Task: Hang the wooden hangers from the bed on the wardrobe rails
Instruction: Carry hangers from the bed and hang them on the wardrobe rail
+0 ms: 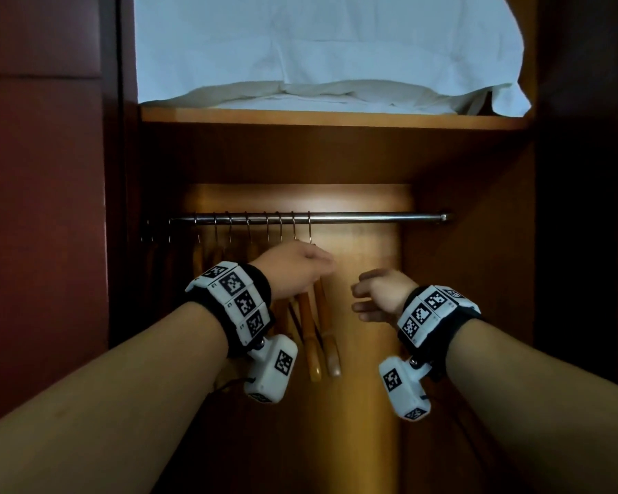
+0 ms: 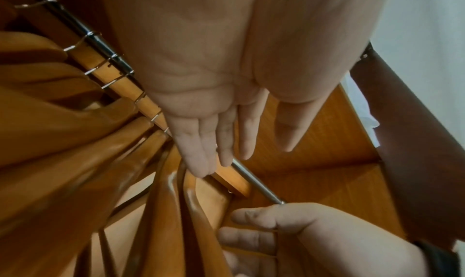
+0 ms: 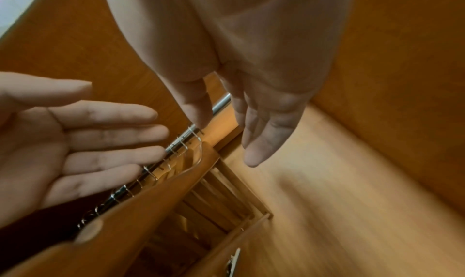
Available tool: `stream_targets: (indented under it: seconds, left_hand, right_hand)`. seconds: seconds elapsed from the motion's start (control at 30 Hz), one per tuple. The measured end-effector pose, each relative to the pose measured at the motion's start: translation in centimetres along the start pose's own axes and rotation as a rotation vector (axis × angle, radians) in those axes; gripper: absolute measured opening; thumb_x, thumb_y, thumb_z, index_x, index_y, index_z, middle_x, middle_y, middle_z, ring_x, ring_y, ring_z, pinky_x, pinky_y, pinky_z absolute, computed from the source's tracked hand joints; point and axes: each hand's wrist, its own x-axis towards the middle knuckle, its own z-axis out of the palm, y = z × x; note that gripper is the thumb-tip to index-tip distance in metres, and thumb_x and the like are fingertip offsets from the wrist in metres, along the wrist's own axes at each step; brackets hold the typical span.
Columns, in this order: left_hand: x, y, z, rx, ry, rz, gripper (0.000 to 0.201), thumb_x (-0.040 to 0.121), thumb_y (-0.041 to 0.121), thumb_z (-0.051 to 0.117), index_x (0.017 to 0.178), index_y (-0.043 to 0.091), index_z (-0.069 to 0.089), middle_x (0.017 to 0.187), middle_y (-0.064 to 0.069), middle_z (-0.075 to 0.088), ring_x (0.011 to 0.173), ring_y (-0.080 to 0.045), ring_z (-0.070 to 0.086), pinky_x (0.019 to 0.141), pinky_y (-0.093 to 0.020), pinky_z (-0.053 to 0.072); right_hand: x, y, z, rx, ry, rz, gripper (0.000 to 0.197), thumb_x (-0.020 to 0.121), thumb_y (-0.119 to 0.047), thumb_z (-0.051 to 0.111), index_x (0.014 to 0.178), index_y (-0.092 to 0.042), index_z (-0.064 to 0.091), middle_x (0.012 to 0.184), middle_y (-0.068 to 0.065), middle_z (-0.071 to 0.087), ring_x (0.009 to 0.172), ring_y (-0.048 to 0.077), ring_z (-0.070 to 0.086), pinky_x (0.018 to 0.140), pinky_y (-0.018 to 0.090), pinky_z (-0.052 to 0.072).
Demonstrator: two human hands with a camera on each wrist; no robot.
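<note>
Wooden hangers (image 1: pixel 316 326) crowd the wardrobe rail (image 1: pixel 371 218); left hand (image 1: pixel 293 270) rests flat-fingered beside them, right hand (image 1: pixel 379 294) relaxed, empty.

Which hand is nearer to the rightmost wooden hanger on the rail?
Left. The left hand is right at the rightmost wooden hanger, near its hook; the right hand hangs open, apart, to its right.

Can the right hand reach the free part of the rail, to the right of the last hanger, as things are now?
Probably yes. The right hand is open and holds nothing, just below the rail. That stretch carries no hooks; the hangers and the left hand are to its left.
</note>
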Motion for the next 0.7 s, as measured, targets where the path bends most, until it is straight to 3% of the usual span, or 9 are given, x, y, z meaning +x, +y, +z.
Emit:
stream_targets:
  seconds: [0.07, 0.13, 0.23, 0.33, 0.4, 0.57, 0.7]
  left_hand:
    - [-1.0, 0.0, 0.9, -0.074, 0.015, 0.018, 0.024, 0.097, 0.033, 0.063, 0.118, 0.026, 0.07, 0.115, 0.0, 0.07, 0.106, -0.013, 0.068, 0.096, -0.035, 0.056]
    - [-2.2, 0.0, 2.1, -0.15, 0.014, 0.013, 0.021, 0.097, 0.029, 0.063, 0.116, 0.023, 0.071, 0.114, -0.002, 0.072, 0.103, -0.014, 0.07, 0.093, -0.033, 0.058]
    - [-3.9, -0.2, 4.1, -0.208, -0.009, -0.004, 0.02, 0.097, 0.027, 0.063, 0.114, 0.019, 0.072, 0.111, -0.003, 0.073, 0.103, -0.018, 0.071, 0.09, -0.033, 0.059]
    - [-5.3, 0.1, 5.9, -0.244, -0.02, -0.009, 0.017, 0.096, 0.03, 0.065, 0.109, 0.021, 0.073, 0.111, 0.005, 0.073, 0.102, -0.011, 0.071, 0.088, -0.03, 0.06]
    - [-6.0, 0.5, 7.3, -0.282, -0.045, -0.026, 0.02, 0.097, 0.029, 0.065, 0.112, 0.018, 0.071, 0.11, 0.004, 0.074, 0.101, -0.011, 0.072, 0.087, -0.029, 0.06]
    - [-7.6, 3.7, 11.3, -0.403, -0.068, -0.028, 0.013, 0.097, 0.025, 0.065, 0.102, 0.015, 0.071, 0.109, -0.005, 0.075, 0.097, -0.019, 0.074, 0.089, -0.034, 0.059]
    - [-8.7, 7.3, 15.3, -0.453, -0.11, 0.024, 0.016, 0.095, 0.027, 0.066, 0.1, 0.013, 0.074, 0.098, -0.002, 0.077, 0.087, -0.015, 0.076, 0.08, -0.03, 0.061]
  right_hand:
    - [-1.6, 0.4, -0.7, -0.031, 0.014, 0.018, 0.01, 0.091, -0.004, 0.06, 0.092, -0.014, 0.058, 0.114, 0.015, 0.064, 0.09, 0.029, 0.068, 0.084, 0.047, 0.058]
    - [-3.1, 1.3, -1.4, -0.045, 0.033, 0.044, 0.013, 0.092, -0.005, 0.06, 0.086, -0.016, 0.056, 0.113, 0.013, 0.064, 0.087, 0.028, 0.068, 0.075, 0.042, 0.059]
    - [-5.3, 2.9, -2.1, -0.042, 0.076, 0.095, 0.005, 0.092, -0.005, 0.06, 0.093, -0.01, 0.06, 0.11, 0.012, 0.063, 0.085, 0.029, 0.068, 0.066, 0.038, 0.058]
    - [-7.4, 4.2, -2.9, -0.042, 0.115, 0.117, 0.024, 0.092, -0.006, 0.06, 0.116, -0.003, 0.06, 0.106, 0.012, 0.063, 0.084, 0.028, 0.068, 0.064, 0.036, 0.056]
    - [-9.1, 4.7, -3.7, -0.05, 0.112, 0.128, 0.028, 0.093, -0.009, 0.059, 0.12, -0.003, 0.06, 0.103, 0.01, 0.063, 0.078, 0.026, 0.068, 0.061, 0.033, 0.055]
    - [-13.6, 4.5, -6.6, -0.018, 0.109, 0.102, 0.02, 0.093, -0.014, 0.059, 0.112, -0.008, 0.06, 0.089, 0.007, 0.067, 0.07, 0.026, 0.07, 0.059, 0.031, 0.055]
    - [-18.4, 4.3, -10.4, -0.018, 0.147, 0.04, 0.014, 0.09, -0.013, 0.062, 0.103, -0.009, 0.065, 0.091, 0.011, 0.072, 0.075, 0.028, 0.073, 0.064, 0.034, 0.056]
